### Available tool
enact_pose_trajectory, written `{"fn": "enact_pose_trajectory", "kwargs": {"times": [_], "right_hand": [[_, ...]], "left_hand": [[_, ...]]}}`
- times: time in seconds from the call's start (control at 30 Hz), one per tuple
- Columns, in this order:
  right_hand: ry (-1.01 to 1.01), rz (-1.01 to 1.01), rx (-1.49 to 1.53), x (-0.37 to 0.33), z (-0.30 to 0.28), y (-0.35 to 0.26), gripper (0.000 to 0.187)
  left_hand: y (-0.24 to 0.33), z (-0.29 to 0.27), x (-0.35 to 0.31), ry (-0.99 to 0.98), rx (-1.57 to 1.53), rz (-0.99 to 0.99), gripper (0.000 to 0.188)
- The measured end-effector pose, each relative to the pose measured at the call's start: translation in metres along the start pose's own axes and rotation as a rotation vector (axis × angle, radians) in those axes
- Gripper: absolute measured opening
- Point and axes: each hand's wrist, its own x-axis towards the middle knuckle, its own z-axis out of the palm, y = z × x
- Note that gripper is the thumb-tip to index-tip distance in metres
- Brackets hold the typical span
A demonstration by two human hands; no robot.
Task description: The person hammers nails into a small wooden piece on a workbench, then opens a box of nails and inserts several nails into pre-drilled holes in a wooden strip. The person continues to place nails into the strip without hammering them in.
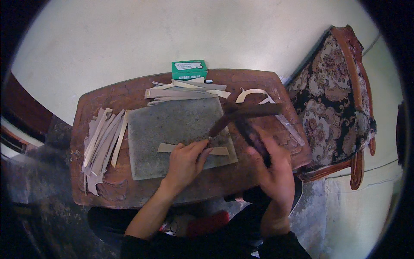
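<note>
On the dark stone slab [177, 121] lies a short pale strip [220, 151], running crosswise under my left hand [187, 159]. The left fingers are pinched together at the strip. By their tips sits a small shiny piece [210, 138], too small to name. My right hand [274, 172], smeared by motion, is wrapped round the handle of a hammer [254, 142]. Its dark head is above the slab's right part. A dark, rod-like length slants from the head down to the left fingertips; whether it belongs to the hammer, I cannot tell.
Bundles of strips lie left [103, 142] and behind the slab [185, 91]. A green box [189, 70] stands at the wooden table's [194, 190] back edge, near the wall. A curved pale strip [252, 93] lies at right, beside a flower-patterned chair [330, 108].
</note>
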Motion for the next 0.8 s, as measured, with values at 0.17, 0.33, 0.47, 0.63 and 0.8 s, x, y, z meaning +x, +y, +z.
{"fn": "enact_pose_trajectory", "kwargs": {"times": [0.17, 0.33, 0.47, 0.63, 0.8], "right_hand": [[0.017, -0.08, -0.008, 0.005, 0.006, 0.008, 0.035], [0.041, 0.29, 0.491, 0.016, 0.043, 0.044, 0.033], [0.013, 0.452, 0.841, 0.026, 0.089, 0.074, 0.035], [0.033, 0.476, 0.882, 0.027, 0.11, 0.09, 0.038], [0.038, 0.512, 0.874, 0.027, 0.112, 0.093, 0.037]], "left_hand": [[-0.003, 0.001, -0.001, -0.003, -0.016, 0.003, 0.022], [0.0, 0.003, 0.004, 0.03, -0.147, -0.069, 0.016], [-0.008, 0.004, 0.002, -0.01, -0.299, -0.228, 0.016], [0.0, -0.008, 0.008, -0.059, -0.28, -0.357, 0.016], [-0.009, -0.003, 0.007, -0.043, -0.451, -0.462, 0.015]]}}
